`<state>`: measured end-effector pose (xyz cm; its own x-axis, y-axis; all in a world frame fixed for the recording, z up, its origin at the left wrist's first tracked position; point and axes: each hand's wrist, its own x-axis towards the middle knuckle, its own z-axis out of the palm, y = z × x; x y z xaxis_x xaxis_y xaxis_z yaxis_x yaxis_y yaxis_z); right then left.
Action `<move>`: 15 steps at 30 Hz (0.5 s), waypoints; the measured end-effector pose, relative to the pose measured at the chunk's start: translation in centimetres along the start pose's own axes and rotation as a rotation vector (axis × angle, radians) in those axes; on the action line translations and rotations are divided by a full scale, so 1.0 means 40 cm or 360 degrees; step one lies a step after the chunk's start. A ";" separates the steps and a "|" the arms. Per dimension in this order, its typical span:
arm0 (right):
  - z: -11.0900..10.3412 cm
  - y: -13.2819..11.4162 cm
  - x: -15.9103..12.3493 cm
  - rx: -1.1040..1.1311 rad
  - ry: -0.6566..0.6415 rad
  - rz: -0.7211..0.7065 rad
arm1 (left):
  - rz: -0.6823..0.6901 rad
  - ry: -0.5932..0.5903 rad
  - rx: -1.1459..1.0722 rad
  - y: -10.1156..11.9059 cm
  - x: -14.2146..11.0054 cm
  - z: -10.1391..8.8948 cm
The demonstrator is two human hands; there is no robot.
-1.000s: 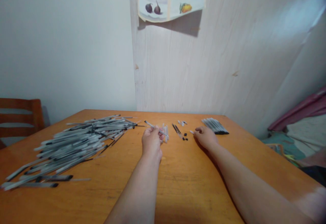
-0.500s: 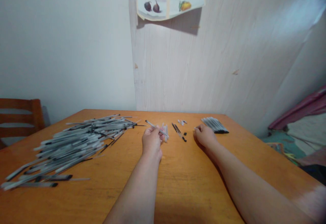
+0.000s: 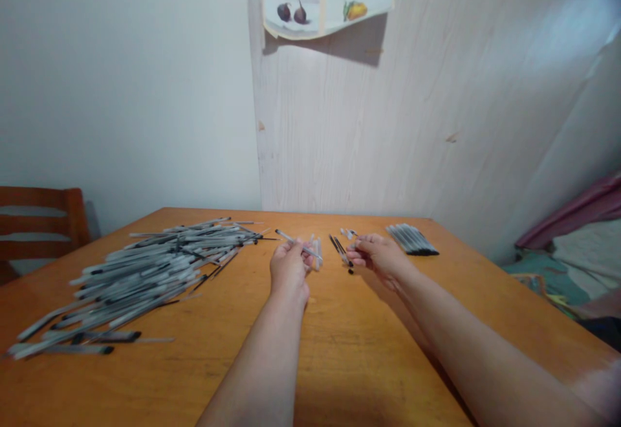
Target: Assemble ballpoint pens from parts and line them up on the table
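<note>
My left hand is closed on a pen, a pale see-through barrel with a dark end, which slants across the fingers. Just behind those fingers lie several clear caps or tubes. My right hand hovers above the table, thumb and fingertips pinched together; what sits between them is too small to make out. Under and beside it are thin dark rods, like refills, and a small black piece. Several small white pieces lie just beyond its fingertips.
A large loose heap of pens covers the left of the wooden table. At the right, a neat row of pens lies side by side. A chair stands at the left, and cloth lies beyond the right edge.
My right hand, earlier low on the table by a small white piece, has lifted and moved left over the small black pieces. My left hand keeps the pen in the same place.
</note>
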<state>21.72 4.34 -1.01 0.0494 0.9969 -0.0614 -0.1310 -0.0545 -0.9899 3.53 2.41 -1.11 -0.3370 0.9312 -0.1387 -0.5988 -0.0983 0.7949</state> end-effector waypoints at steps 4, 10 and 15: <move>0.044 0.004 -0.041 0.0073 -0.0177 -0.0026 | 0.0005 0.0005 -0.0018 0.000 0.002 0.001; 0.089 0.002 -0.074 0.0307 -0.0310 0.0199 | 0.0020 0.0017 -0.0054 -0.001 0.002 0.001; 0.096 0.005 -0.083 0.0389 -0.0334 0.0289 | 0.0016 0.0030 -0.0083 0.002 -0.002 0.004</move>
<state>17.73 1.24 -0.53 -0.1972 0.9635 -0.1808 -0.3530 -0.2418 -0.9038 3.63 2.39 -0.96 -0.3565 0.9234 -0.1421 -0.6319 -0.1263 0.7647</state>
